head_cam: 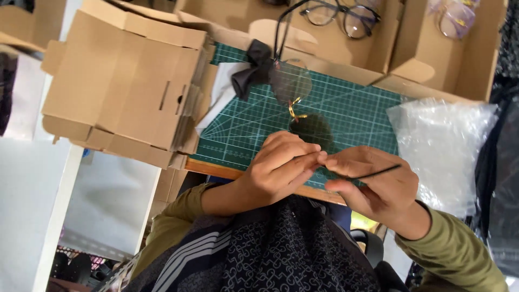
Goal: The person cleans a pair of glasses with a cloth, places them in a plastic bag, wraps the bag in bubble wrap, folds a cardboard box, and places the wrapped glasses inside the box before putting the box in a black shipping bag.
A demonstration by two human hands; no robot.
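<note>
Looking down from the head camera, a pair of sunglasses (pixel 312 130) with dark round lenses and a thin gold bridge sits over the green cutting mat (pixel 357 111), close to the mat's near edge; whether it rests on the mat or hangs just above it cannot be told. The left hand (pixel 281 170) is curled nearly closed, its thumb and forefinger pinched on the inner end of a thin black temple arm (pixel 373 174). The right hand (pixel 373 186) is also mostly closed, with the arm lying across its fingers and the free tip sticking out towards the mat's right side; the two hands' fingertips touch.

The frame looks very light and springy; the wire arm should flex easily and could bend or slip between the fingers, and the lenses would smudge or scratch. A hold on the arm near the hinge or on the rim edge seems safest, keeping off the lens faces.

A black pouch (pixel 251 67) lies at the mat's far left corner, and a stack of flat cardboard boxes (pixel 130 86) overlaps the left edge; a bubble-wrap bag (pixel 438 146) lies off the right edge, and open cartons (pixel 389 43) holding more spectacles (pixel 340 16) line the far edge.
</note>
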